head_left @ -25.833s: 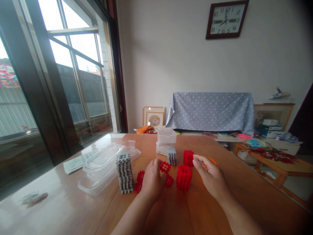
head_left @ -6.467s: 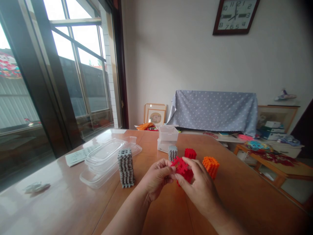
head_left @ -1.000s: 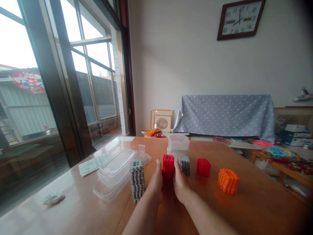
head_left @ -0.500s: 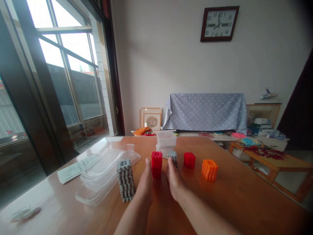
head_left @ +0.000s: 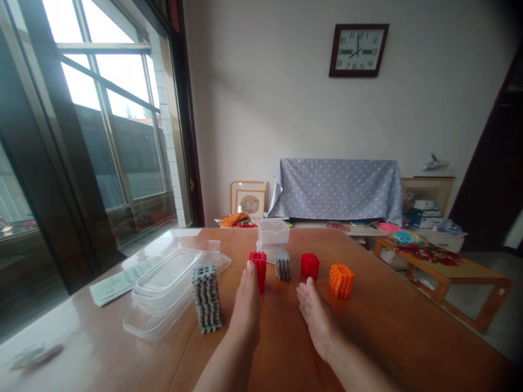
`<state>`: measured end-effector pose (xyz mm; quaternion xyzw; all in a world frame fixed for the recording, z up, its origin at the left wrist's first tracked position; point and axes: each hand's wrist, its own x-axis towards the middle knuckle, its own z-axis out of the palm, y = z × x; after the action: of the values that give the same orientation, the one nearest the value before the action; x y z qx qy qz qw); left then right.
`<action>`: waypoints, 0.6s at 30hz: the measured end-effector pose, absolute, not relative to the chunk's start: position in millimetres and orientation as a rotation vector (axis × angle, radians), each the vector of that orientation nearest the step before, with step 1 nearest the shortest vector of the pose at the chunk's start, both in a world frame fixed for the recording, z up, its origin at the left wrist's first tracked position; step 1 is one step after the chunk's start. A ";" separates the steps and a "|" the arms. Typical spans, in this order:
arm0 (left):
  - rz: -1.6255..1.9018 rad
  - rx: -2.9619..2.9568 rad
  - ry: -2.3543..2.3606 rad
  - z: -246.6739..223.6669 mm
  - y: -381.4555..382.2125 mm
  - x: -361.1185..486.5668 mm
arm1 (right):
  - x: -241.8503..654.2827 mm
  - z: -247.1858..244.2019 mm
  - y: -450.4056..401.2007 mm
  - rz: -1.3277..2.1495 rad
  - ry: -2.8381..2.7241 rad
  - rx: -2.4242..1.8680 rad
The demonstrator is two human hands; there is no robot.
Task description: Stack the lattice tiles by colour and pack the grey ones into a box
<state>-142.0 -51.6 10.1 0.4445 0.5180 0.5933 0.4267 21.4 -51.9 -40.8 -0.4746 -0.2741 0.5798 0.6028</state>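
My left hand [head_left: 248, 305] is open and edge-on, its fingers pointing away from me. It partly covers a tall red stack of plastic pieces [head_left: 260, 268]; whether it touches the stack I cannot tell. My right hand [head_left: 316, 318] is open too, palm turned inward, above the wooden table [head_left: 281, 348] and holding nothing. Beyond it stand a short grey stack [head_left: 283, 265] and a short red stack [head_left: 310, 266]. An orange stack [head_left: 341, 281] is to its right. A tall grey stack [head_left: 206, 298] stands left of my left hand.
Clear plastic lids [head_left: 167, 280] lie at the left beside a sheet of written paper [head_left: 118, 283]. Two stacked translucent boxes [head_left: 273, 233] stand at the back. A small plastic bundle [head_left: 36, 355] lies near left. A low wooden table [head_left: 453, 272] stands off to the right.
My right hand has moved right and nearer to me, uncovering the short grey stack. My left hand now overlaps the tall red stack in view. The camera view has shifted slightly.
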 end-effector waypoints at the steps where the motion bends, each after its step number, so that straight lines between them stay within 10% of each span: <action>1: 1.476 1.117 1.314 9.4 -51.8 -140.8 | 22.4 -41.9 -51.7 1.341 -0.627 -1.099; 18: 1.764 1.143 1.116 32.0 -63.1 -145.2 | 24.5 -21.5 -27.2 0.946 -0.975 -1.161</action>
<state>-145.2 -63.1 32.0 0.4460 0.4353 0.6880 0.3718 24.5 -27.2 -21.5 -0.5061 -0.4254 0.4123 0.6268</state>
